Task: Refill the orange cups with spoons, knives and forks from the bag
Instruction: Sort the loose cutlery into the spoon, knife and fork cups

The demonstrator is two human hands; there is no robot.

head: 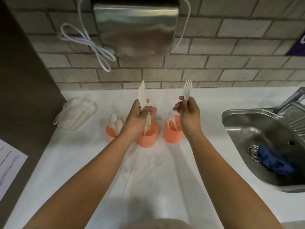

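Head camera view of a white counter [66, 162] below a grey brick-tile wall, where a person sorts white plastic cutlery into three orange cups standing in a row. The left hand [138, 113] has its fingers curled round a bundle of knives [142, 95], held nearly upright with the blades above the fist and the lower ends dipping into the mouth of the middle cup [147, 138]. The right hand [188, 109] pinches a single fork [187, 89] by its handle between thumb and fingers, tines up, just above the right cup [173, 134], which already holds a few forks [170, 118] leaning against its far rim. The left cup [110, 132], partly hidden behind the left wrist, is packed with spoons [115, 121], bowls up. The bag [76, 111], clear plastic with more cutlery inside, lies on the counter to the left of the cups, near the back corner beside a dark panel. Several loose forks [148, 166] lie on the counter between the forearms, nearer the camera than the cups. At right, a steel sink [264, 129] holds a crumpled blue cloth [275, 162] by the drain, with a tap [295, 98] behind it. A brushed-metal box [135, 28] hangs on the wall above, a looped white cable [92, 42] dangling at its left. A printed sheet [9, 162] shows at the left edge.
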